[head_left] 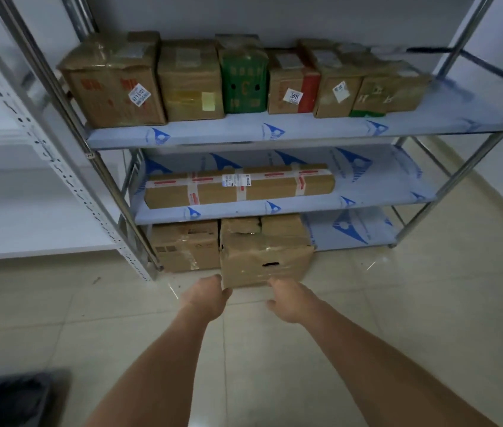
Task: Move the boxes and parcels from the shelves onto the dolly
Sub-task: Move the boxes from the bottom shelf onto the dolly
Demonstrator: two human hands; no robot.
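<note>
A dented brown cardboard box (pixel 265 260) with a slot hole in its front sticks out from the bottom shelf. My left hand (pixel 205 298) grips its lower left corner. My right hand (pixel 290 298) reaches under its lower front edge, fingers curled beneath it. Another brown box (pixel 185 246) sits to its left on the same shelf. A long flat parcel (pixel 239 186) with red-and-white tape lies on the middle shelf. Several boxes, one of them green (pixel 243 81), line the top shelf.
The metal shelf rack (pixel 275 131) has blue-filmed boards and chrome posts. A white perforated rack (pixel 59 167) stands at the left. A dark object (pixel 10 399) lies at the bottom left on the tiled floor (pixel 398 303). No dolly is visible.
</note>
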